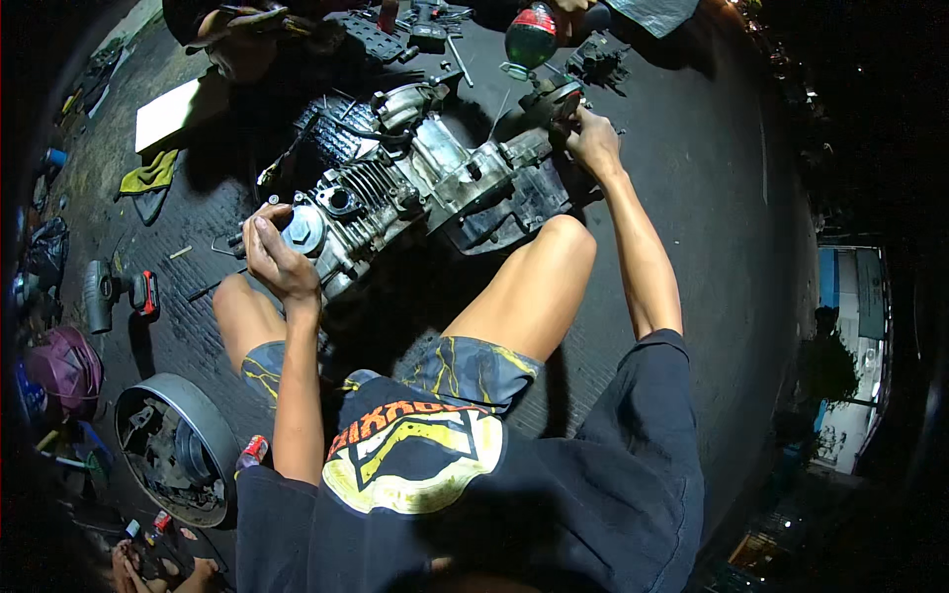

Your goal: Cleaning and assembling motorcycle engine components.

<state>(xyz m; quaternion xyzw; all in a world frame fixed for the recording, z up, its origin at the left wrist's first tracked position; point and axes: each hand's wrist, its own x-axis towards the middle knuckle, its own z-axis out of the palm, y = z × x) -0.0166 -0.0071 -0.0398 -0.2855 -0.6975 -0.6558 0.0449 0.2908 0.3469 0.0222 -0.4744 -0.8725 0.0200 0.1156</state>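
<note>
A finned metal engine (435, 183) lies tilted on the floor in front of my knees, its length running from lower left to upper right. My left hand (282, 255) is curled round its near left end, beside a round silver cap (305, 230); the fingertips are partly hidden. At the far right end, my right hand (594, 144) grips a dark part of the engine, fingers mostly out of sight behind it. Just above that end, another person's hand (571, 6) holds a green bottle (531, 42) with a red label, neck downward.
A person is at the far left, near a bright white box (180, 111). Tools (460, 61) and metal parts lie beyond the engine. On the left are a yellow-green cloth (148, 174), a cordless power tool (100, 295) and a round metal basin (178, 390) holding dark parts.
</note>
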